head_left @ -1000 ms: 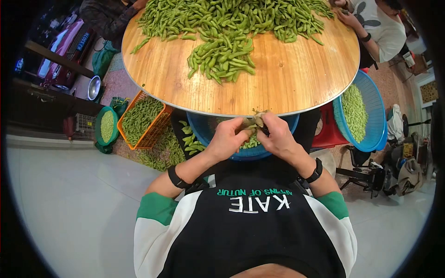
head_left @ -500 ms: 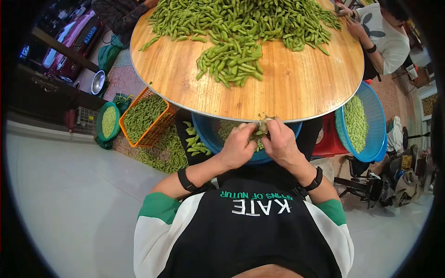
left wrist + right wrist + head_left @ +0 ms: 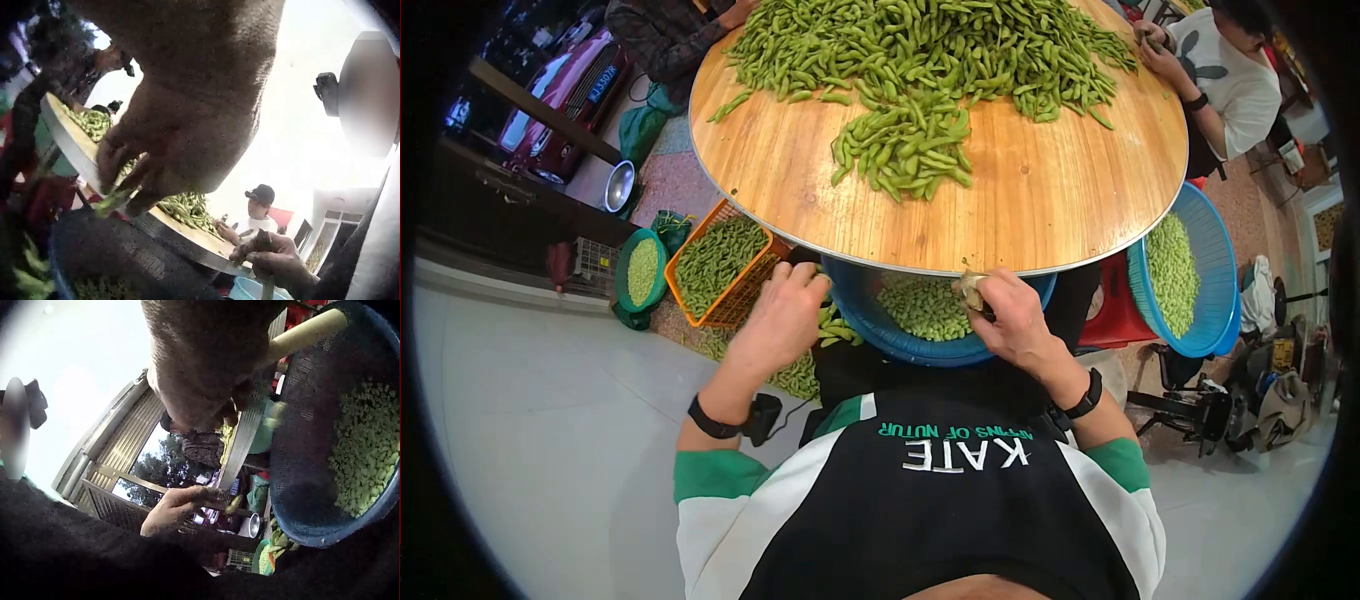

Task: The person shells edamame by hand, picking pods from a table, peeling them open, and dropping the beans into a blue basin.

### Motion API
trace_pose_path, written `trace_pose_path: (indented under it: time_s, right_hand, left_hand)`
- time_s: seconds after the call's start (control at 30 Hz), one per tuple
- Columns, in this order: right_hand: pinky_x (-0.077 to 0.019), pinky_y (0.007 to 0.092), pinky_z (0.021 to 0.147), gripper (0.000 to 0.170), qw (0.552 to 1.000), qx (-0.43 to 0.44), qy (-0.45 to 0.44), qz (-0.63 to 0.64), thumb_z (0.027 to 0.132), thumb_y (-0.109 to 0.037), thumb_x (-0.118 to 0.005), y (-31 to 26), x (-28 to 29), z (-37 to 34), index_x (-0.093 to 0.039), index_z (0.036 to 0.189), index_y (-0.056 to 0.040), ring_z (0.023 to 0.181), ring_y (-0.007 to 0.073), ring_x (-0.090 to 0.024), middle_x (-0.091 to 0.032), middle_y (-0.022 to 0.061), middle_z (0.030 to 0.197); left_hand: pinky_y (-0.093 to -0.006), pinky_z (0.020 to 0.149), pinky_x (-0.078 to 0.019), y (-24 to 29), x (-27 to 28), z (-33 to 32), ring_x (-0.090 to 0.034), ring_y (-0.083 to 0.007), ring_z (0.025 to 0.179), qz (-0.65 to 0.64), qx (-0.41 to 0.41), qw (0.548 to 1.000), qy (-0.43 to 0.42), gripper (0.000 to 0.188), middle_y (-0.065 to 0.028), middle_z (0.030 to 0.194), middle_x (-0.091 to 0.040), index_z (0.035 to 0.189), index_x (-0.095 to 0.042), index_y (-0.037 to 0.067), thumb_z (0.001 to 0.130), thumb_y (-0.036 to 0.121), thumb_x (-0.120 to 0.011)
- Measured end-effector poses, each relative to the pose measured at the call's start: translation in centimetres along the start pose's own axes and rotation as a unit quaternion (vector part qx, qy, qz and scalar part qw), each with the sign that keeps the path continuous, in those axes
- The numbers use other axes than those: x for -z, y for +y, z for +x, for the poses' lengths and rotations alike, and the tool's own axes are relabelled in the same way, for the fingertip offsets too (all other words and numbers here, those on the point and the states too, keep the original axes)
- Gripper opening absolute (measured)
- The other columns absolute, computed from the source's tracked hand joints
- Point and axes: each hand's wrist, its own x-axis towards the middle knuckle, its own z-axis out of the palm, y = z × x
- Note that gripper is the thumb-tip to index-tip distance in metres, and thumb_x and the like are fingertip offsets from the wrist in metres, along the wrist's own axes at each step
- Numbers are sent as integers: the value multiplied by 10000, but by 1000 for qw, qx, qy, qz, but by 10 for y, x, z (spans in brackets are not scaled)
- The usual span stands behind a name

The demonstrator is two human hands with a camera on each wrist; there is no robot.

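Note:
Well apart from the right hand, my left hand point(image 3: 782, 312) is near the orange crate, left of the blue basin point(image 3: 870, 335). Its fingertips pinch a green pod point(image 3: 112, 203), clearest in the left wrist view. My right hand point(image 3: 1017, 322) stays over the basin's right side, its fingers curled round a pale brown item point(image 3: 972, 290) whose exact nature I cannot tell. Shelled green beans point(image 3: 928, 305) lie in the basin. In the right wrist view a pale, rod-like shape point(image 3: 310, 334) sticks out beside the right hand.
The round wooden table point(image 3: 770, 195) bears a large heap of pods point(image 3: 940, 50). Left stands an orange crate point(image 3: 720, 265) of pods, with more on the floor. Blue point(image 3: 1215, 250) and green point(image 3: 652, 290) containers hold beans. Two people sit at the table.
My left hand has parted from the right and moved left and slightly back, uncovering beans in the basin. The right hand has shifted little. The head view has shifted slightly.

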Motion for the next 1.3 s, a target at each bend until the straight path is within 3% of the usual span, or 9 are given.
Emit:
trace_pose_path:
  time_s: [0.17, 0.27, 0.37, 0.6, 0.67, 0.7, 0.8, 1.17, 1.3]
  right_hand:
    - [-447, 358, 579, 188, 999, 20, 26, 0, 725, 37, -675, 1, -8, 1, -561, 871, 4, 678, 323, -571, -567, 157, 749]
    - [-464, 356, 584, 240, 997, -72, 9, 34, 754, -17, -704, 4, -5, -4, -569, 950, 14, 661, 337, -578, -566, 181, 749]
    - [-444, 315, 565, 282, 990, -105, 7, 91, 834, -34, -636, 4, 1, -5, -555, 1094, 40, 591, 246, -542, -545, 138, 709]
    - [-429, 242, 542, 396, 925, -249, -1, 287, 928, -69, -477, 2, 14, -1, -454, 1313, 21, 625, 85, -520, -572, 48, 773]
    - [-397, 193, 507, 407, 855, -302, 46, 419, 963, -104, -432, -3, 17, 10, -408, 1358, -9, 598, 52, -477, -575, 37, 825]
    - [-367, 171, 472, 410, 844, -287, 49, 450, 980, -125, -408, -3, 17, 15, -386, 1377, -25, 579, 38, -443, -568, 32, 842]
    - [-367, 179, 458, 400, 801, -286, 51, 523, 985, -133, -410, -7, 15, 23, -393, 1367, -16, 584, 46, -448, -564, 38, 839]
    - [-342, 186, 448, 458, 791, -262, 1, 554, 991, -135, -418, -4, 9, 14, -326, 1424, -19, 551, 73, -424, -549, 57, 833]
    - [-342, 176, 450, 414, 792, -270, 6, 547, 985, -116, -430, -7, 8, 13, -374, 1382, -13, 549, 50, -427, -544, 31, 810]
  left_hand:
    - [-409, 773, -478, -8, 12, 73, -549, -347, 935, -80, -169, 964, 191, 327, -169, 986, -559, 1034, -603, 29, 730, -73, -542]
    - [-412, 750, -482, -12, 11, 149, -550, -334, 923, -37, -273, 917, 289, 305, -158, 974, -547, 996, -603, 25, 707, -61, -558]
    - [-407, 750, -477, -20, 3, 196, -548, -333, 924, 22, -307, 919, 244, 260, -154, 992, -538, 946, -607, 33, 698, -39, -575]
    - [-360, 702, -494, -6, -2, 194, -582, -285, 844, -98, -288, 898, 319, 168, -137, 954, -571, 888, -628, 45, 733, -10, -597]
    - [-307, 590, -485, 17, 3, 166, -576, -181, 663, -430, -91, 884, 159, 101, -81, 829, -624, 904, -630, 14, 809, 22, -597]
    - [-239, 500, -429, 27, -5, 158, -510, -79, 561, -560, -78, 818, 106, 93, -21, 718, -622, 921, -634, 1, 870, 65, -590]
    - [-202, 530, -431, 52, -3, 125, -548, -67, 629, -659, -5, 751, -22, 99, -24, 776, -620, 949, -620, -18, 890, 42, -567]
    - [-192, 533, -400, 76, -26, 98, -494, -27, 624, -706, 4, 708, -16, 72, 21, 733, -577, 926, -613, 5, 902, 66, -582]
    - [-232, 587, -433, 76, -36, 97, -522, -68, 666, -645, -29, 761, 59, 64, -19, 756, -584, 899, -594, -35, 874, 24, -594]
